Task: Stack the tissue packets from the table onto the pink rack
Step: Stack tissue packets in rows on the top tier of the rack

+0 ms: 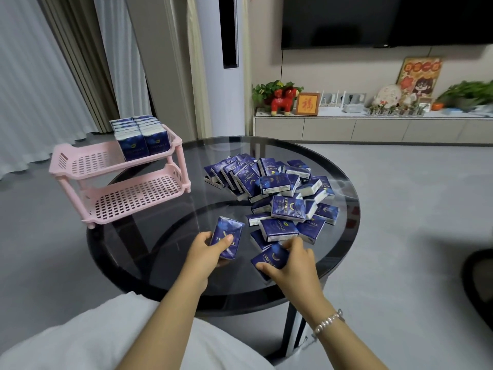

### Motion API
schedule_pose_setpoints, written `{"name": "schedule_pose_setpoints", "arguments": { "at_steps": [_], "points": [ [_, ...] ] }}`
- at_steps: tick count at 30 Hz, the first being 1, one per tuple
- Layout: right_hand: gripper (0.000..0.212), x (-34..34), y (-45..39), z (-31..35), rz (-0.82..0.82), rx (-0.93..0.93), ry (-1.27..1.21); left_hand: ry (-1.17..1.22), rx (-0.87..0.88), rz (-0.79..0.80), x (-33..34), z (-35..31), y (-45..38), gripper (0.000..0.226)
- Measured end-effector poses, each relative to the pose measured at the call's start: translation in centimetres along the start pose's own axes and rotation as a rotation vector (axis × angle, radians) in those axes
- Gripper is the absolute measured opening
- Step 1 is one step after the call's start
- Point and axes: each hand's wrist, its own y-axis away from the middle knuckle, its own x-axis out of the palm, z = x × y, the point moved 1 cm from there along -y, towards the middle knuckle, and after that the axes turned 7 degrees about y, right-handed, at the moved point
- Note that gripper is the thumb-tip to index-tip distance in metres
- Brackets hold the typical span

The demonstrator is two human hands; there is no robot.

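A heap of dark blue tissue packets (pixel 277 193) lies on the round black glass table (pixel 165 231). My left hand (pixel 205 255) holds one packet (pixel 228 236) upright above the table's near middle. My right hand (pixel 290 263) grips another packet (pixel 268 259) at the heap's near edge, low over the glass. The pink two-tier rack (pixel 88 161) stands at the table's left edge. Several packets (pixel 142 134) stand upright in two rows at the back right of its top tier. The lower tier (pixel 133 198) holds nothing.
A low white cabinet (pixel 373 126) with plants, a red toy horse and frames runs along the far wall under a dark TV. Curtains hang at the left. A dark seat edge (pixel 480 273) shows at the right. My white-clad lap fills the bottom left.
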Motion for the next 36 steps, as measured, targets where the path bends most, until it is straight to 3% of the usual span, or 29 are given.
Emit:
{"name": "schedule_pose_setpoints", "arguments": {
  "at_steps": [3, 13, 23, 28, 33, 36],
  "points": [
    [0.060, 0.3, 0.0, 0.5, 0.001, -0.007, -0.035, 0.031, 0.023, 0.033, -0.1, -0.1, 0.5, 0.031],
    [0.028, -1.1, -1.2, 2.0, 0.062, -0.092, -0.616, 0.005, 0.134, 0.079, -0.2, -0.6, 0.9, 0.024],
    [0.027, -0.7, -3.7, 2.9, 0.092, -0.171, -0.620, 0.065, 0.190, 0.118, 0.8, -0.4, 0.6, 0.023],
    [0.029, 0.0, -4.4, 3.5, 0.022, -0.153, -0.507, 0.089, 0.142, 0.257, 1.4, -0.4, 0.6, 0.036],
    [0.038, -0.1, -5.6, 3.4, 0.075, -0.195, -0.400, 0.056, 0.143, 0.338, 1.5, -0.4, 0.0, 0.043],
    [0.038, -0.6, -6.1, 3.3, 0.102, -0.241, -0.369, 0.000, 0.150, 0.309, 1.8, -0.2, -0.3, 0.033]
  ]
}}
